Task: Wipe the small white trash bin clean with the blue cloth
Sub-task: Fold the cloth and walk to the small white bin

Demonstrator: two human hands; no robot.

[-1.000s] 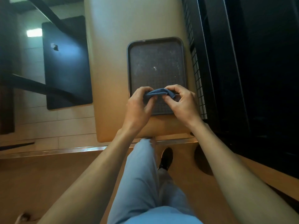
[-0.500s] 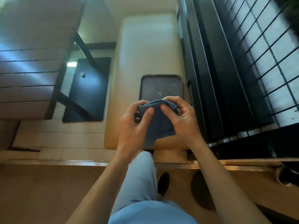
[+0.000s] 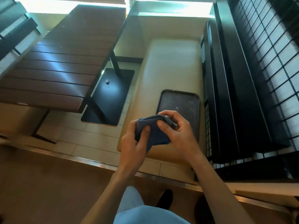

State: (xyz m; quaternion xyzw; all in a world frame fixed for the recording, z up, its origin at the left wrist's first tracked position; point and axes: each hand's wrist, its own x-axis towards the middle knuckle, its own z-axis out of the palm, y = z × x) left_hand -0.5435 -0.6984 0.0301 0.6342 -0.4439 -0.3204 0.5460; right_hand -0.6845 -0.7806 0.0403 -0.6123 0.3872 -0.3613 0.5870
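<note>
Blue cloth (image 3: 154, 133) x1 | left hand (image 3: 134, 143) pinching it | right hand (image 3: 176, 126) pinching it | tray (image 3: 182, 101) x1

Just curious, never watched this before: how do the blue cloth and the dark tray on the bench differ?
The blue cloth is soft and folded, while the dark tray is a stiff, flat rectangle with a raised rim. The cloth is held up by the left hand and right hand; the tray lies untouched on the cream bench. The cloth is blue, the tray near black with pale specks. Both sit close in front of the person.
</note>
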